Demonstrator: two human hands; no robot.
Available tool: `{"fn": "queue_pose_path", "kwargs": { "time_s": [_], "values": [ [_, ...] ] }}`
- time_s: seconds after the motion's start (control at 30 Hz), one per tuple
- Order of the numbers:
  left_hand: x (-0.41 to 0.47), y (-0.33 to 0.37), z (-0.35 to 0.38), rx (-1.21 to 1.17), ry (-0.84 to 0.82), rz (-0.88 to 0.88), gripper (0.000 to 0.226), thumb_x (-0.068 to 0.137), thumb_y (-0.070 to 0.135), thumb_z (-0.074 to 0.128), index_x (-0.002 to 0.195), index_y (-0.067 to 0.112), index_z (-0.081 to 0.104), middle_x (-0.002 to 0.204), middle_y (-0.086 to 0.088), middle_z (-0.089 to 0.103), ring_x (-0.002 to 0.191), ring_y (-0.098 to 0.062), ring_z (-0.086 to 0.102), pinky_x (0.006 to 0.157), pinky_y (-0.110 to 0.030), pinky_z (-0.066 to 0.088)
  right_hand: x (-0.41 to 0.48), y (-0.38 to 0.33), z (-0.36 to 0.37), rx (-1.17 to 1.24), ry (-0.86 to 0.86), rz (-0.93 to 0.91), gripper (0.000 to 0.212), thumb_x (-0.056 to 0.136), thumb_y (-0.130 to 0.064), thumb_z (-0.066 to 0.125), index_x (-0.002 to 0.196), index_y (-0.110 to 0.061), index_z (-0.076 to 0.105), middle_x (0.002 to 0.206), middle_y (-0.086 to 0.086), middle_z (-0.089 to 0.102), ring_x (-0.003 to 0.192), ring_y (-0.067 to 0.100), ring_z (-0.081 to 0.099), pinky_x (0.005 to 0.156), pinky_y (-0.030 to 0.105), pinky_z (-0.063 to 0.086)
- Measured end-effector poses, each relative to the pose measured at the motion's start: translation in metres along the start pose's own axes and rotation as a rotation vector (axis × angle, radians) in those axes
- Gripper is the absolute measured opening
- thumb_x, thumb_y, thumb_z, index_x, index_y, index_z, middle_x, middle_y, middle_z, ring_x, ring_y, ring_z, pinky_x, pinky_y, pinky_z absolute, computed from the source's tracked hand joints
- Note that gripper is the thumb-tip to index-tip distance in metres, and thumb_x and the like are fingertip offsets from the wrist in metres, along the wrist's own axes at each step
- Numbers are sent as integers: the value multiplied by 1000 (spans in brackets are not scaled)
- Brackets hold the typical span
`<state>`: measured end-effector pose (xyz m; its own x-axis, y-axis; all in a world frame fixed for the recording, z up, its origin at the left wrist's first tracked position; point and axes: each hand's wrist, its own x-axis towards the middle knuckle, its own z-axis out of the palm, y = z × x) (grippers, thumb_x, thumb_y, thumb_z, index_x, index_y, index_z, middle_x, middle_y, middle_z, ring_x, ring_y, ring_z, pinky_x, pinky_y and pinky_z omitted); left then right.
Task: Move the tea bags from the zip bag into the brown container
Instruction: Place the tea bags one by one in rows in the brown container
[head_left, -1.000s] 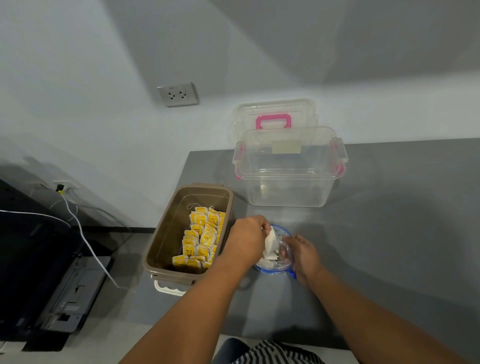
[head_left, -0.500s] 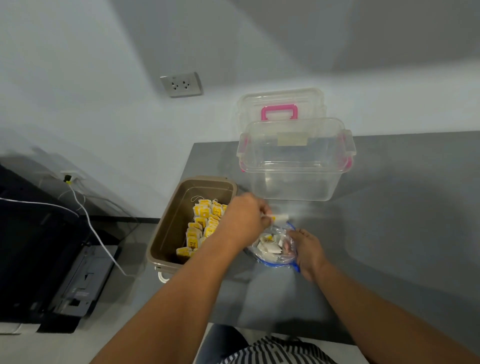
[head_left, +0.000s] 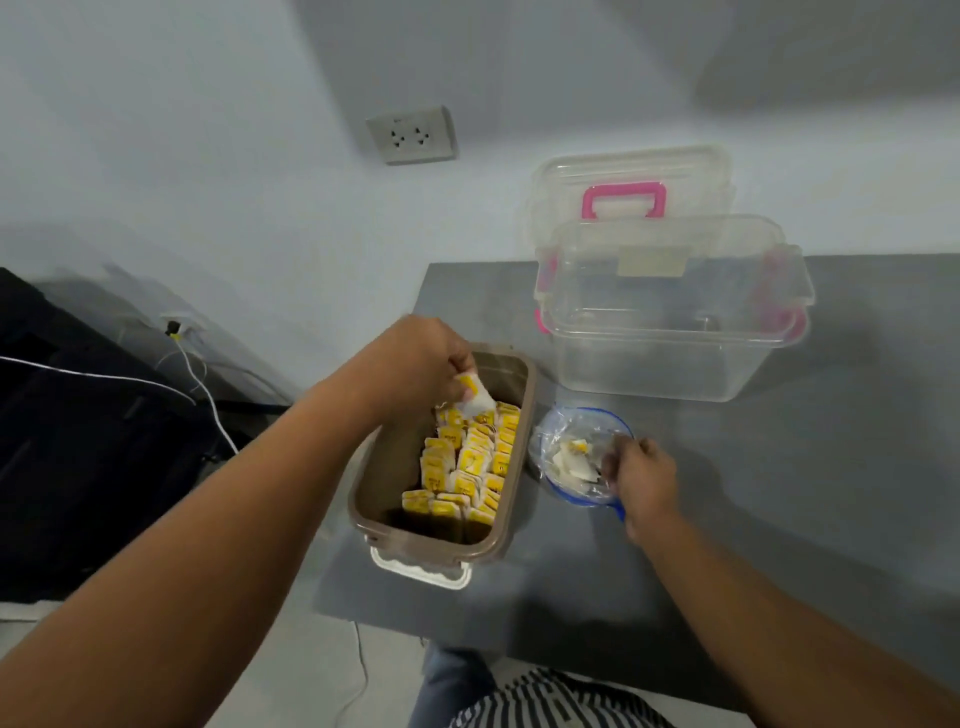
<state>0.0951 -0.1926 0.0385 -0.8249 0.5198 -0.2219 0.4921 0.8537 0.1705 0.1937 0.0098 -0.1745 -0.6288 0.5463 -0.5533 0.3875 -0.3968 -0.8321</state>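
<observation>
The brown container stands at the table's left edge, holding rows of yellow tea bags in its right half. Over its far end my left hand pinches one tea bag, white with a yellow tag, just above the rows. To the right lies the clear zip bag with a blue rim, open at the top, with a few tea bags inside. My right hand grips the bag's near right edge and holds it open.
A large clear plastic box with pink latches stands behind the zip bag, its lid with a pink handle leaning on the wall. The grey table ends just left of the brown container. White cables and black equipment lie lower left.
My left hand has drawn a tea bag out of the zip bag and carried it left, over the brown container. My right hand has stayed on the zip bag.
</observation>
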Motion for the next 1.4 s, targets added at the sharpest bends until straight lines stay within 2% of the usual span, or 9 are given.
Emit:
{"fn": "queue_pose_path", "kwargs": {
  "time_s": [0.17, 0.3, 0.43, 0.53, 0.7, 0.8, 0.93, 1.23, 1.4],
  "values": [
    [21, -18, 31, 248, -407, 184, 30, 87, 27, 73, 115, 15, 71, 100, 5, 67, 100, -16, 63, 77, -23, 42, 6, 6, -1, -31, 8, -17, 15, 90, -8, 62, 84, 5, 59, 74, 11, 61, 74, 26, 58, 67, 37, 50],
    [34, -17, 55, 490, -627, 356, 33, 91, 24, 69, 122, 13, 68, 117, -2, 69, 111, -20, 61, 79, -24, 38, 4, 5, -1, -51, 33, -52, 16, 94, -8, 59, 79, -4, 58, 70, 10, 59, 66, 22, 55, 57, 26, 48],
    [46, -17, 66, 654, -723, 415, 36, 93, 23, 66, 127, 12, 63, 122, -3, 67, 112, -21, 60, 75, -25, 36, 3, 4, -3, -18, 20, -58, 12, 93, -10, 61, 82, -5, 62, 67, 10, 62, 58, 15, 60, 52, 21, 48],
    [52, -23, 74, 699, -811, 429, 35, 92, 23, 68, 125, 12, 64, 122, -4, 66, 110, -23, 61, 75, -28, 41, 2, 6, -4, 85, 8, -23, 10, 85, -18, 66, 78, -12, 66, 75, 17, 63, 75, 27, 59, 71, 39, 49],
    [57, -32, 87, 707, -862, 443, 40, 89, 22, 72, 127, 12, 63, 124, -2, 64, 114, -25, 60, 90, -35, 50, 4, 8, -6, 119, -11, 41, 13, 80, -26, 70, 77, -13, 69, 82, 26, 65, 80, 35, 62, 78, 57, 54],
    [56, -33, 95, 726, -930, 466, 43, 92, 22, 68, 134, 15, 60, 132, -1, 61, 120, -24, 56, 94, -33, 47, 3, 6, -6, 111, -3, 3, 10, 92, -17, 64, 89, -8, 64, 80, 24, 62, 76, 32, 59, 70, 48, 52],
    [54, -32, 98, 700, -906, 437, 40, 93, 17, 68, 132, 14, 60, 131, -2, 61, 119, -25, 56, 87, -31, 45, 4, 8, -7, 97, -2, -16, 11, 97, -13, 60, 88, -7, 62, 74, 15, 64, 66, 26, 60, 56, 31, 51],
    [46, -29, 87, 628, -822, 360, 38, 89, 19, 71, 125, 11, 63, 125, 0, 67, 115, -20, 61, 91, -28, 47, -2, 9, -13, 96, -47, -23, 8, 94, -11, 62, 90, -4, 63, 79, 21, 60, 75, 31, 56, 71, 42, 48],
    [39, -23, 45, 447, -556, 322, 21, 87, 19, 70, 107, 17, 73, 106, 2, 72, 98, -17, 65, 80, -29, 48, -12, 10, -24, 85, -81, -23, 20, 93, -4, 60, 75, -7, 54, 63, 14, 55, 60, 25, 52, 58, 31, 45]
  ]
}}
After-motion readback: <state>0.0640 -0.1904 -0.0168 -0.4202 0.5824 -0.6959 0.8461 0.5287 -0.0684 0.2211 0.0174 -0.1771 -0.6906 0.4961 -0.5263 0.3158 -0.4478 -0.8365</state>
